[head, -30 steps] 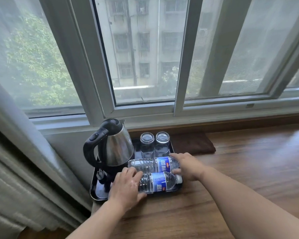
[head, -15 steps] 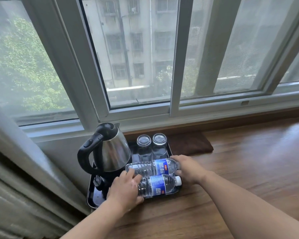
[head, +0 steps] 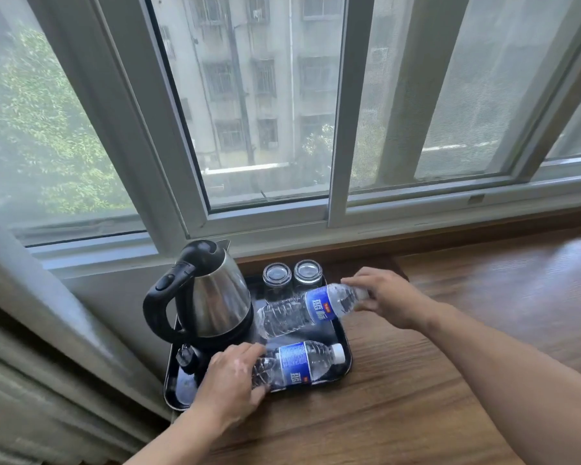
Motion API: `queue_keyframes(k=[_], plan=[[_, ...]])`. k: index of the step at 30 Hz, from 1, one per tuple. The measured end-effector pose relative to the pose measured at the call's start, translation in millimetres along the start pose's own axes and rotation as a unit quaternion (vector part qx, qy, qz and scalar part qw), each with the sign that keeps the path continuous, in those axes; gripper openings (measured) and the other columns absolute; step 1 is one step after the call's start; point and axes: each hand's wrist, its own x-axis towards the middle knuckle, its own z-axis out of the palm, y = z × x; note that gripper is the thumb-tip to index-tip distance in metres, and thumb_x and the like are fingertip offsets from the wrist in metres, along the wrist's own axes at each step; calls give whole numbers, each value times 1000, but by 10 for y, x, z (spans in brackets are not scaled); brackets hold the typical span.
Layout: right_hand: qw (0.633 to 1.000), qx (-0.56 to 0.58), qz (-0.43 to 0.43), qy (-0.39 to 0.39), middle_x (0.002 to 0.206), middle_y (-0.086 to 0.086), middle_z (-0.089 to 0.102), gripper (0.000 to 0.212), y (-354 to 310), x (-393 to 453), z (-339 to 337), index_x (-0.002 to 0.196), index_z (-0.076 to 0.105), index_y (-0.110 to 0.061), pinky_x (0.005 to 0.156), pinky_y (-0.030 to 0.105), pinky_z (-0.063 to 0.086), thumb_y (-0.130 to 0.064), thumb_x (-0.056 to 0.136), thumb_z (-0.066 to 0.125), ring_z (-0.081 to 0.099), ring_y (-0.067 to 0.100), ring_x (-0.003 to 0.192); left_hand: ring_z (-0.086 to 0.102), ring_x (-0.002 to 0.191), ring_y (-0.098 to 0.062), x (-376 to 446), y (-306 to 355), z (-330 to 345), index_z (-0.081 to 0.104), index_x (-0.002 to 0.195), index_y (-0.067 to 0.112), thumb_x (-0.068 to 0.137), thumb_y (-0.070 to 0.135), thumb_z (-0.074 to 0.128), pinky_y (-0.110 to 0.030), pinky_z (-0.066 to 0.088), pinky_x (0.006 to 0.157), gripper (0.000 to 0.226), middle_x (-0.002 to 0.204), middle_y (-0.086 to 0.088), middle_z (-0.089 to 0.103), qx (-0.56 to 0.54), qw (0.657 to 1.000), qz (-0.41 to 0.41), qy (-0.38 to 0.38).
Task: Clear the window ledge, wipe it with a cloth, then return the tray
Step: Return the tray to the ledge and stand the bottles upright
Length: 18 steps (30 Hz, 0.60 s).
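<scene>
A black tray sits at the left end of the wooden window ledge. On it stand a steel kettle with a black handle and two upturned glasses. My right hand grips the neck end of a water bottle with a blue label, lifted and tilted above the tray. My left hand grips the base of a second bottle lying on the tray's front. A dark brown cloth lies behind my right hand, mostly hidden.
The window frame runs along the back of the ledge. A grey curtain hangs at the left, close to the tray. Bare wood stretches to the right of the tray.
My right hand has lifted the rear bottle up and to the right, off the tray. My left hand still holds the front bottle. The camera has moved closer.
</scene>
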Motion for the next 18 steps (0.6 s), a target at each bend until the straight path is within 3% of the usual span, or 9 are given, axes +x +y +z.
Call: queue_keyframes(k=[4,11,14,16,18], plan=[[998,32,-50,21,102,-17,61,43,-203,57,-402,119,72,-25,80,12,38,-19,78,85,55,-7,86,56,97,3,-72,-118,9,59,112,32,65,42,80,-21,45,89,52,103,25,60,-141,988,-5,66],[996,-4,-90,-15,102,-18,61,38,-732,275,-759,114,67,-39,82,24,45,-26,81,80,56,5,91,62,111,0,-56,134,-52,61,125,32,72,33,82,-12,44,95,57,119,16,66,-312,939,-78,124],[994,-28,-101,-34,100,-19,57,41,-851,339,-757,117,65,-41,86,32,49,-27,81,80,57,7,91,68,107,-9,3,200,14,59,125,31,72,31,83,-28,51,97,59,115,8,72,-393,901,-141,119],[993,-33,-108,-38,105,-16,60,42,-879,364,-727,119,64,-42,89,36,50,-28,82,79,59,10,95,70,103,-15,55,215,50,57,123,35,70,30,85,-42,54,97,60,111,5,74,-426,880,-170,122],[993,-20,-109,-31,114,-14,63,45,-865,361,-684,124,62,-41,93,35,49,-27,83,76,59,10,100,71,105,-16,118,239,59,56,120,40,71,28,87,-46,54,98,59,112,5,75,-444,869,-181,122]])
